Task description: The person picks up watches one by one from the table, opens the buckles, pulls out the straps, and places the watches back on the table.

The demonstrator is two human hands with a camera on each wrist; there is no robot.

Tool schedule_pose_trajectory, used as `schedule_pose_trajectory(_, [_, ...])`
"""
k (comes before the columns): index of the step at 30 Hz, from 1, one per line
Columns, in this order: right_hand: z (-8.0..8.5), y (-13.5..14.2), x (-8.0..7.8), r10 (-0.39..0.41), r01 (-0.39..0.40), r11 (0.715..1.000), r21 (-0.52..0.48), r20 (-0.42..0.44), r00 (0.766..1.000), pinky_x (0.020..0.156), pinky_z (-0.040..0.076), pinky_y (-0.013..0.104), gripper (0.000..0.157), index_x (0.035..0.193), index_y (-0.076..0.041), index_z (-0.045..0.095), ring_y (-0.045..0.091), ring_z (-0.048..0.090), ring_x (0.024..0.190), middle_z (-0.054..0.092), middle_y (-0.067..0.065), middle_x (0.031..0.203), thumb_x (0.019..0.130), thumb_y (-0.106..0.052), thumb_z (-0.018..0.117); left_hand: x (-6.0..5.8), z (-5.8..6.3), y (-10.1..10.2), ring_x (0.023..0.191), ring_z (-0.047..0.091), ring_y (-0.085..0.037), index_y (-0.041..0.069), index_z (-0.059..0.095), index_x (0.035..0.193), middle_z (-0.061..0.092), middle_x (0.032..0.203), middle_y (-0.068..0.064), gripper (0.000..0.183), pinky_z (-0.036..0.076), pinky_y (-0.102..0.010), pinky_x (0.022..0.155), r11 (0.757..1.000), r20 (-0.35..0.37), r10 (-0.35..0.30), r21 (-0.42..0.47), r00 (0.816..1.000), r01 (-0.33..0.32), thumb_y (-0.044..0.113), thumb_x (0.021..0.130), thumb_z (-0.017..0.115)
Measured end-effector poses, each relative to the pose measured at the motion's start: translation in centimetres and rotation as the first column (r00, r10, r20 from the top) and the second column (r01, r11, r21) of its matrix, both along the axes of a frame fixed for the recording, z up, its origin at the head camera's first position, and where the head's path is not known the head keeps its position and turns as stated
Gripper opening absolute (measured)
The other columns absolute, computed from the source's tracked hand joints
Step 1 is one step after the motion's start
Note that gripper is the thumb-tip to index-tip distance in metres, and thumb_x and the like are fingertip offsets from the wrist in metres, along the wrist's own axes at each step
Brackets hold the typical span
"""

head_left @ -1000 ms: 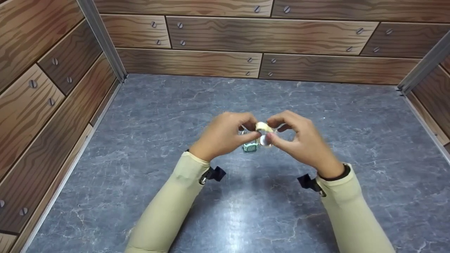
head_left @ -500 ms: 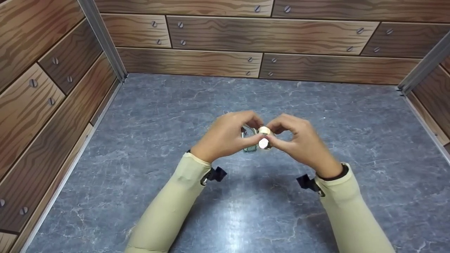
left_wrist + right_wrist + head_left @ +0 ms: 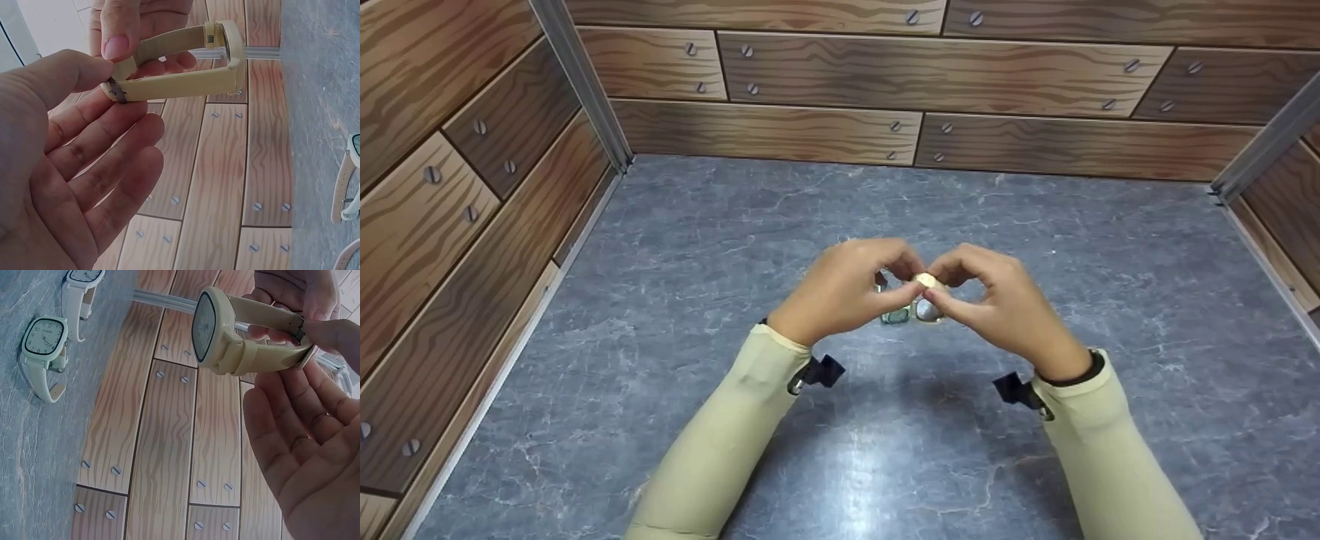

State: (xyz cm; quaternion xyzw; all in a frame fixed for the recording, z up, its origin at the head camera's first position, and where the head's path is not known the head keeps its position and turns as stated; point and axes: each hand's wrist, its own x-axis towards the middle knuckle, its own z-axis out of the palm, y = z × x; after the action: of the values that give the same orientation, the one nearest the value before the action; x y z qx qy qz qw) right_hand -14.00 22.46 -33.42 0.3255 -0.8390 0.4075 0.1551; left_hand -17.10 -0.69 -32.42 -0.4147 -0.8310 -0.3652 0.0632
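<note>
A cream wristwatch [image 3: 205, 326] hangs between my two hands, its strap bent into a loop and its face turned away from them. My left hand [image 3: 851, 289] pinches the buckle end between thumb and index finger; the other fingers lie loosely extended in the left wrist view. With thumb and index finger my right hand [image 3: 1001, 300] pinches the free strap end close beside it. The metal buckle [image 3: 117, 91] sits right at the left fingertips, with the strap end overlapping it. In the head view, the fingertips of both hands meet over the strap.
Below the hands, a mint-green watch [image 3: 45, 340] lies on the grey marbled table [image 3: 720, 247]. Another watch with a white strap [image 3: 73, 304] is beside it. Wood-patterned panels [image 3: 825, 135] wall the table at the back and sides.
My hands have come closer together, bringing the strap ends from slightly apart to meeting at the fingertips. The watch face has tilted, its bright glare coming and then fading.
</note>
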Motion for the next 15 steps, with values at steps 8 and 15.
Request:
schedule_pose_trajectory(8, [0.06,0.03,-0.01,0.003,-0.004,1.000,-0.008,-0.014,1.000,0.082,0.054,0.025,0.009,0.099,-0.011,0.073,0.011,0.065,0.089,0.071,-0.009,0.096,0.093,-0.006,0.077,0.02,-0.03,0.13,0.093,0.069,-0.009,0.015,0.072,0.107,0.074,0.100,0.005,0.013,0.058,-0.027,0.078,0.998,0.015,-0.018,0.061,1.000,0.017,0.025,0.101,0.067])
schedule_pose_trajectory(15, [0.28,0.08,0.08,0.029,-0.028,0.998,-0.062,0.010,1.000,0.079,0.057,0.027,0.016,0.101,-0.010,0.073,0.013,0.067,0.085,0.073,-0.001,0.094,0.091,0.002,0.076,-0.01,-0.01,0.27,0.089,0.067,0.000,0.014,0.073,0.104,0.075,0.097,0.005,0.011,0.058,-0.024,0.075,0.984,0.079,-0.042,0.174,0.996,0.028,0.023,0.099,0.071])
